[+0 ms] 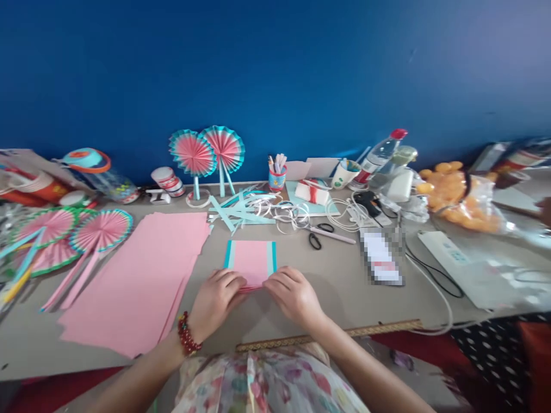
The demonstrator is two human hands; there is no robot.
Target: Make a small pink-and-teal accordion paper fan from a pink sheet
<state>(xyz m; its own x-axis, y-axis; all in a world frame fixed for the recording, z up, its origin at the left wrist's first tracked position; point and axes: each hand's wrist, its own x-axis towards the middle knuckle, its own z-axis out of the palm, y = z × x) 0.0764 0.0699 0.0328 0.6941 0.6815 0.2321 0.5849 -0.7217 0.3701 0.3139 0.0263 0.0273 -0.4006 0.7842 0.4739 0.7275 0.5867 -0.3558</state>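
The pink paper (250,257) lies flat on the grey table (340,275), in the middle, right in front of the person. It has blue bands down its left and right sides, and these bands run from near to far. Its far edge is straight and faces the blue wall (275,74). The near edge is folded in thin layers, and the folds run left to right. The part that shows looks about as wide as it is long, so I cannot tell which way is the long way.

The left hand (218,293) pinches the near left corner, with its fingers bent. The right hand (293,293) pinches the near right corner the same way. A red bead bracelet (188,334) is on the left wrist.

To the left is a big pile of pink sheets (138,275), with its long side going from near to far and leaning a bit right at the far end. Past the pink paper are light blue strips (235,213). Scissors (315,240) with black handles lie to the far right of it.
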